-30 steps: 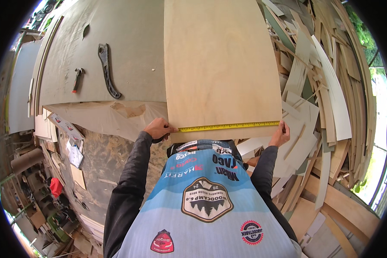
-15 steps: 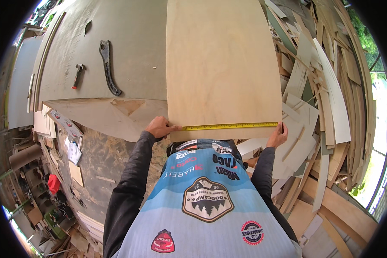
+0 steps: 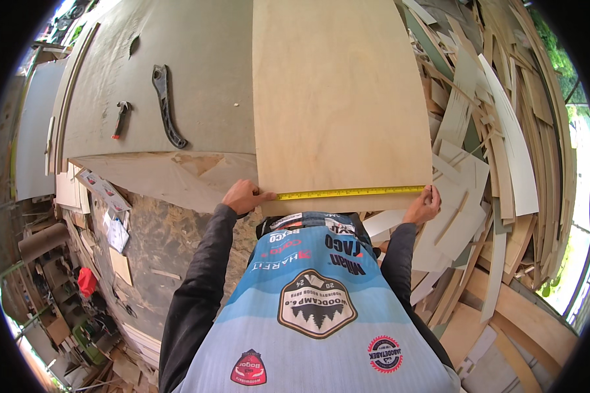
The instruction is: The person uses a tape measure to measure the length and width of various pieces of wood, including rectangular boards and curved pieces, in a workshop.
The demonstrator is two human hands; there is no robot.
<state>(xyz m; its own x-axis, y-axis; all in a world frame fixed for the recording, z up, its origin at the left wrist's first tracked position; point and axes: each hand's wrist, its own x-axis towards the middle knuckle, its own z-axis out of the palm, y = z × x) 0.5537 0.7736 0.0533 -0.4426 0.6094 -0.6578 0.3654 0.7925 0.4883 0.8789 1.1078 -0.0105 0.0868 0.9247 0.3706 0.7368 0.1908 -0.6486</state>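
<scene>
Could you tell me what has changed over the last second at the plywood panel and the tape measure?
Nothing visibly changed. The left hand and right hand still hold the yellow tape measure stretched across the near edge of the plywood panel. The black wrench and small hammer lie on the workbench as before.

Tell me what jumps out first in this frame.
A big pale plywood sheet fills the middle of the grey workbench. A yellow tape measure is stretched along its near edge, pinned by the left hand at one corner and the right hand at the other. To the right lies a jumbled heap of wood offcuts.
</scene>
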